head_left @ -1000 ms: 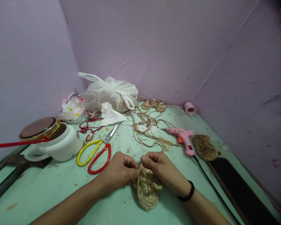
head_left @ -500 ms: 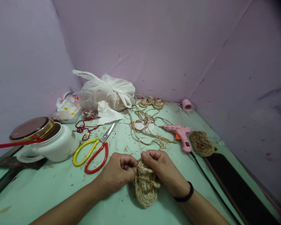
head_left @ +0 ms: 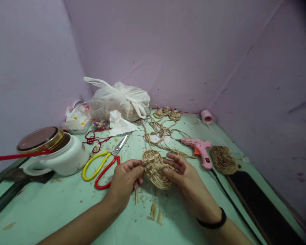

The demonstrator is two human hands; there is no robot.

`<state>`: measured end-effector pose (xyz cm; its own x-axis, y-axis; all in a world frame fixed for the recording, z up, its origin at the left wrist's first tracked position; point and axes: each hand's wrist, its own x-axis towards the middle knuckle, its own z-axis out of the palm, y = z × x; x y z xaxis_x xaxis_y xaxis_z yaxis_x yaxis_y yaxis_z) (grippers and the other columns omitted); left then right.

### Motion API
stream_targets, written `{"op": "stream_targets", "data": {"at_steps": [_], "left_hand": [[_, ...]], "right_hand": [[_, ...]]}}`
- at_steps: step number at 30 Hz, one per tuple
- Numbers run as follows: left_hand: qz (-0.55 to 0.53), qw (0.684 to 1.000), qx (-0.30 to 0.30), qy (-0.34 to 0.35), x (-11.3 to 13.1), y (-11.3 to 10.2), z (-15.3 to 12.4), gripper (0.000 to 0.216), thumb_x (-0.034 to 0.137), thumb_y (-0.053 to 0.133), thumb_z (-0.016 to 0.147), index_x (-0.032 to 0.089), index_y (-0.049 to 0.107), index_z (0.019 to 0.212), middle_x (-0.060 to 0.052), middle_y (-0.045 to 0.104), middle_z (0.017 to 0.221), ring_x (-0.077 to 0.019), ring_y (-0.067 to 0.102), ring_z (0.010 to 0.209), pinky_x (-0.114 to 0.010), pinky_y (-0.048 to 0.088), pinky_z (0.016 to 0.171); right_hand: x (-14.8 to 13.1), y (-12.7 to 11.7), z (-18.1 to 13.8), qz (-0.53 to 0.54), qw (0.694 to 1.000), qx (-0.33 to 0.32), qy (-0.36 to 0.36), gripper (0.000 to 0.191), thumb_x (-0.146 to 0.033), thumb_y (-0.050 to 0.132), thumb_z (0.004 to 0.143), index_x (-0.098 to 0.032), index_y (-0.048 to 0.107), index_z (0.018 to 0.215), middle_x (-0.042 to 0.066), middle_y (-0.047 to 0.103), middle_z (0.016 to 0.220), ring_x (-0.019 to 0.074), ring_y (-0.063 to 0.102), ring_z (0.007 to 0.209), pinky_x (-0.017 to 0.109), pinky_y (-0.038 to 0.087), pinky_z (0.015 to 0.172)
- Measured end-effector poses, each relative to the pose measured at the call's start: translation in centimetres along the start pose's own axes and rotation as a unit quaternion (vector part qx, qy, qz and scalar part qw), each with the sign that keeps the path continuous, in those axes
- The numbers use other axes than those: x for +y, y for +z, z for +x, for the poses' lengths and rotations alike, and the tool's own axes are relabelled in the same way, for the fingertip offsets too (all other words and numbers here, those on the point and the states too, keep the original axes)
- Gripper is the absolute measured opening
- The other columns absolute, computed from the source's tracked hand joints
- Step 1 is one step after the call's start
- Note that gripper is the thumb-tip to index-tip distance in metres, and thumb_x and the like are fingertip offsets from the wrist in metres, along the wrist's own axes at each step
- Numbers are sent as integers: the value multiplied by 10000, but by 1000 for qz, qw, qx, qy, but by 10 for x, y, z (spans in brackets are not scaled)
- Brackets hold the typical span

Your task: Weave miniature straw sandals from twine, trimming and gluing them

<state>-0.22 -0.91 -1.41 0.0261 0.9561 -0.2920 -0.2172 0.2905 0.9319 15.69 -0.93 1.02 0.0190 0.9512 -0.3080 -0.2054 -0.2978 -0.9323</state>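
A small woven straw slipper (head_left: pixel 158 173) is held up between my two hands, its rounded sole and cross strap showing. At its left edge, my left hand (head_left: pixel 127 175) pinches it between thumb and fingers. My right hand (head_left: pixel 181 173) grips the other side, thumb on the front and fingers behind. Below the slipper, short straw scraps (head_left: pixel 155 214) lie on the green tabletop (head_left: pixel 112 221). Left of my hands rest scissors (head_left: pixel 108 161) with one yellow and one red handle, blades apart.
A pink glue gun (head_left: pixel 200 148) with a black cord lies right, beside another woven piece (head_left: pixel 224 160) and a long dark board (head_left: pixel 257 204). Behind are tangled straw cord (head_left: pixel 159 131) and a white plastic bag (head_left: pixel 119 98). A white mug (head_left: pixel 66 156) and hammer (head_left: pixel 17 180) stand left.
The slipper has been raised and turned, moving away from me. My right hand's fingers have shifted to its side. Straw scraps formerly beneath it now show on the table.
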Motion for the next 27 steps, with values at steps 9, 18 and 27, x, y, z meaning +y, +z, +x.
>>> {"op": "stream_targets", "data": {"at_steps": [9,18,27], "left_hand": [[65,985,-134,-83,3,-6,0,142,261,592,647,124,568,625,30,477,390,-35,304,297,-170,177,309],[66,983,-166,-34,9,-8,-5,172,232,620,604,124,510,529,45,403,468,-43,281,435,-197,166,416],[33,997,-69,-33,4,-5,1,182,261,623,654,145,510,571,65,403,422,-35,276,382,-176,138,368]], "right_hand": [[12,0,4,45,999,-13,-24,509,-129,738,481,-183,494,924,-42,624,627,109,561,541,227,425,537],[13,3,1,84,994,-60,19,521,-148,733,491,-179,479,945,-40,609,623,125,572,538,253,426,541],[-6,-14,-4,-256,949,73,-170,555,-287,708,583,-220,497,1092,95,541,1151,187,595,757,342,482,652]]}}
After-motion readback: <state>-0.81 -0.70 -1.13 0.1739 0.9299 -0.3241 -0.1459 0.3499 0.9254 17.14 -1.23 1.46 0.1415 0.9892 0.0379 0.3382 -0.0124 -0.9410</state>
